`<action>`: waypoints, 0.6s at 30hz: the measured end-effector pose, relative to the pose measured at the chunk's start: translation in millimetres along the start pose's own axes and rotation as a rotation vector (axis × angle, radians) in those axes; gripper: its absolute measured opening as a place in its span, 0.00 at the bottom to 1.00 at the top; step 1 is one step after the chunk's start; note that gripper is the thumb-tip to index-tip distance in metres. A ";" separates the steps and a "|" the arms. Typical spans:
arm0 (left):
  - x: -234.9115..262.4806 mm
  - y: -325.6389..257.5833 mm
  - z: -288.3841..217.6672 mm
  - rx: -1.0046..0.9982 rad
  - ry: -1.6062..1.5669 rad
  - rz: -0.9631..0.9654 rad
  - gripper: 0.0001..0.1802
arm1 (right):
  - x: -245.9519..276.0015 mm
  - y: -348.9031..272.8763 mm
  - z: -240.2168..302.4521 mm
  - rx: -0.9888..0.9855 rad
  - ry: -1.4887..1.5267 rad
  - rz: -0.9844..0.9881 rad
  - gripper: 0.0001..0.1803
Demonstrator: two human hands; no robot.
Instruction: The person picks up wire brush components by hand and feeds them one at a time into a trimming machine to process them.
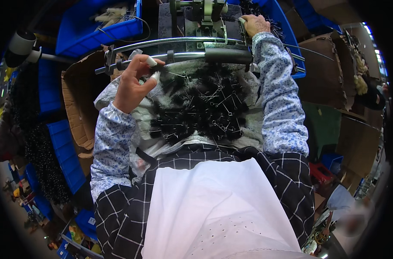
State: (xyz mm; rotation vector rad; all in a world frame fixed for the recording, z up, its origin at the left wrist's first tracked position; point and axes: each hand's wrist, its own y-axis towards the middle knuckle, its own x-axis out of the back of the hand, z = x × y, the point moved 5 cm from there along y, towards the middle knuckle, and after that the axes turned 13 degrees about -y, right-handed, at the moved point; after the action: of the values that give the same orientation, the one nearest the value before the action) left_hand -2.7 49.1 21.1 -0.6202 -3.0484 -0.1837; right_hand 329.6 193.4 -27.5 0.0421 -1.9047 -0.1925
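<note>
— Blue bins [67,151] sit all around. Where are the small black brushes [196,114]?
— Piled mid-frame, just right of and below the left hand [134,84], whose fingers [152,62] pinch one.
— And the right hand [256,25]?
— Top of frame, curled on the machine [205,17].

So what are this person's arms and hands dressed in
Both arms wear long sleeves of pale blue-and-white floral fabric, gathered at the wrist. The left hand has white coverings on two fingertips; the right hand shows a similar white covering on one finger. No gloves.

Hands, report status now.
Left hand pinching a black brush at the pile's edge. Right hand up at the machine, gripping something small. Metal bars cross between.
</note>
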 end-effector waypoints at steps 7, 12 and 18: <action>-23.2 16.3 19.4 0.044 -0.196 0.120 0.15 | 42.2 -15.5 -68.0 -0.051 -0.132 -0.305 0.16; -59.8 31.7 27.6 -0.031 -0.196 -0.034 0.14 | 78.7 -109.8 63.6 0.479 0.843 0.238 0.16; -43.9 13.6 25.0 0.054 0.029 -0.137 0.17 | 70.5 -108.8 73.1 0.411 0.873 0.083 0.14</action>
State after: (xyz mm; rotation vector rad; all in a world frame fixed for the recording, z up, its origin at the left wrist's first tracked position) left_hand 42.9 47.6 -4.4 -0.4020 -3.0574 -0.1108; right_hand 230.0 85.7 -2.1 0.2773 -1.0433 0.2498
